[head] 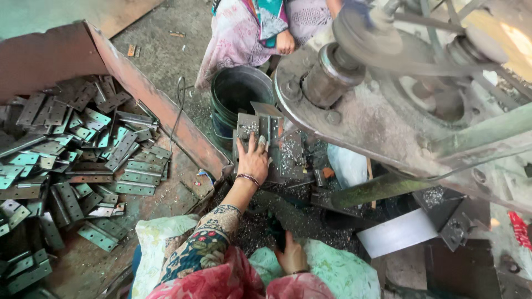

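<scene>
A single head-worn camera is looking steeply down from just above the person's own lap, facing forward toward the press machine (388, 111) filling the upper right. It is sitting close: the left hand (253, 160) is reaching out at mid-frame and the right hand (292, 257) is lying near the bottom edge. The view is taking in the rusty tray (160, 105) of hinge plates (83, 160) along the left edge, and a second person's hand (286, 43) at the top edge. No other view is sharing this scene.
</scene>
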